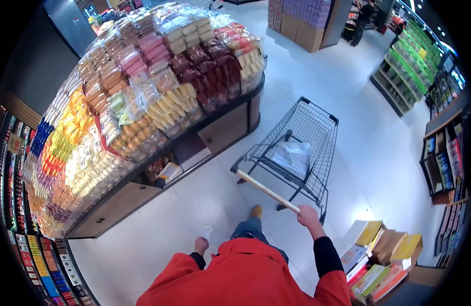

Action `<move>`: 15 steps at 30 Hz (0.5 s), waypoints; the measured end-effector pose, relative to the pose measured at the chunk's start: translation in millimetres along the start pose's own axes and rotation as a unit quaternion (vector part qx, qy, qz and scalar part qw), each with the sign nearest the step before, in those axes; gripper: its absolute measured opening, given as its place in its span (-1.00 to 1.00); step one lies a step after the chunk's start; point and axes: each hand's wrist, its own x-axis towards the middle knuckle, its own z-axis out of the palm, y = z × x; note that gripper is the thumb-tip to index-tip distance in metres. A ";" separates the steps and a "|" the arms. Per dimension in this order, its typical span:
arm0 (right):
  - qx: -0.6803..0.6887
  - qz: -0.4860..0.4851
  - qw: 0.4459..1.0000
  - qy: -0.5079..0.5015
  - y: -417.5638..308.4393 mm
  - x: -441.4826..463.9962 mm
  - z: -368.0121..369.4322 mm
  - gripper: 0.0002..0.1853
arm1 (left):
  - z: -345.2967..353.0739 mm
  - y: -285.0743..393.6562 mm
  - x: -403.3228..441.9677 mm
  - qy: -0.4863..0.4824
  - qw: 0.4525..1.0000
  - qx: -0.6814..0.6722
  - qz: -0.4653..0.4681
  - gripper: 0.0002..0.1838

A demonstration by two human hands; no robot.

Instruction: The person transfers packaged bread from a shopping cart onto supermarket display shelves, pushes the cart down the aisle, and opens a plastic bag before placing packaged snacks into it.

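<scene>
My right hand (pixel 308 216) is closed round the right end of the pale handle (pixel 268 190) of a black wire shopping cart (pixel 309 140). Inside the cart lies a clear plastic bag or wrap (pixel 291 157); its contents are hard to make out. Low at my left side, my left hand (pixel 201 245) has its fingers curled. Something thin and transparent shows faintly on the floor side of it, too unclear to name. To the left, a long curved display (pixel 159 102) is piled with packaged snacks in many colours.
Open cardboard boxes (pixel 386 255) stand close on my right. Beyond the cart is a green shelf display (pixel 411 66), with wall shelves (pixel 444 163) farther right. A person (pixel 365 20) in dark clothes stands in the back. Tiled floor (pixel 194 199) runs between display and cart.
</scene>
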 end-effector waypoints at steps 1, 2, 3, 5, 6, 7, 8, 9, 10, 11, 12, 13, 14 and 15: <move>-0.022 0.014 1.000 -0.006 16.3 8.2 -11.7 -0.78 | 0.0 28.8 5.3 -0.007 1.000 0.008 0.029 -0.77; -0.044 0.033 0.998 -0.018 31.9 12.9 -18.0 -0.77 | 0.3 57.6 15.0 0.006 0.999 -0.012 0.043 -0.77; -0.047 0.034 0.998 -0.026 39.8 17.7 -31.1 -0.77 | 4.6 79.1 22.6 0.015 0.998 -0.030 0.055 -0.77; -0.062 0.119 0.990 -0.051 50.5 34.4 -65.7 -0.70 | 1.5 128.7 36.7 0.036 0.994 -0.075 0.068 -0.76; -0.064 0.118 0.989 -0.055 63.1 41.1 -71.4 -0.70 | -3.2 152.3 40.2 0.041 0.993 -0.081 0.076 -0.76; -0.076 0.126 0.988 -0.039 78.9 53.4 -76.6 -0.67 | -10.4 176.6 43.2 0.050 0.991 -0.088 0.084 -0.76; -0.086 0.133 0.987 -0.023 93.8 65.8 -81.7 -0.64 | -16.8 196.7 46.9 0.052 0.991 -0.088 0.080 -0.76; -0.091 0.119 0.988 -0.023 106.8 75.2 -88.1 -0.65 | -17.8 207.8 51.0 0.062 0.991 -0.099 0.071 -0.76; -0.091 0.116 0.989 -0.026 119.4 85.6 -94.1 -0.65 | -16.4 219.7 52.3 0.074 0.989 -0.111 0.061 -0.77; -0.092 0.101 0.990 -0.022 133.3 96.2 -100.7 -0.66 | -16.9 230.4 53.2 0.073 0.989 -0.118 0.049 -0.77; -0.091 0.086 0.992 -0.018 143.2 103.8 -109.9 -0.67 | -12.4 235.2 51.5 0.073 0.989 -0.117 0.045 -0.77; -0.091 0.082 0.992 -0.020 153.5 111.1 -118.7 -0.67 | -7.4 240.6 49.1 0.082 0.990 -0.104 0.042 -0.77; -0.084 0.071 0.994 -0.014 163.1 120.4 -128.1 -0.68 | -1.8 247.3 47.0 0.093 0.991 -0.091 0.039 -0.77; -0.078 0.057 0.995 -0.008 171.8 130.0 -137.3 -0.69 | 6.5 253.2 40.9 0.103 0.991 -0.082 0.021 -0.77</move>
